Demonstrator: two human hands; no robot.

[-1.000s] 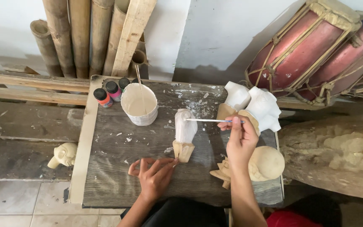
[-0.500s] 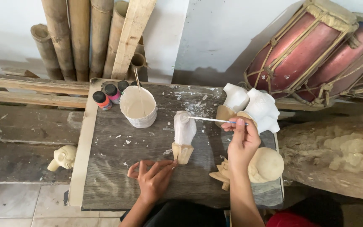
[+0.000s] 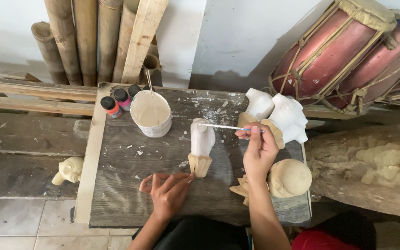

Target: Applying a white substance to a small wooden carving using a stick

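Observation:
A small wooden figurine (image 3: pixel 202 144), painted white on top with a bare tan base, stands on the grey wooden table (image 3: pixel 130 194). My right hand (image 3: pixel 258 149) holds a thin paintbrush (image 3: pixel 225 127) whose tip touches the figurine's upper part. My left hand (image 3: pixel 167 190) rests on the table, its fingertips against the figurine's base. A white cup of pale paint (image 3: pixel 151 113) with a stick in it stands to the left of the figurine.
Small paint bottles (image 3: pixel 118 101) stand by the cup. Two white-painted carvings (image 3: pixel 278 115) and an unpainted round carving (image 3: pixel 289 178) sit at the table's right. A tan carving (image 3: pixel 69 170) lies left. Bamboo poles (image 3: pixel 75 37) and red drums (image 3: pixel 348 51) stand behind.
The brush tip has stayed on the figurine's top with only slight shifts of my right hand. My left hand remains at the base.

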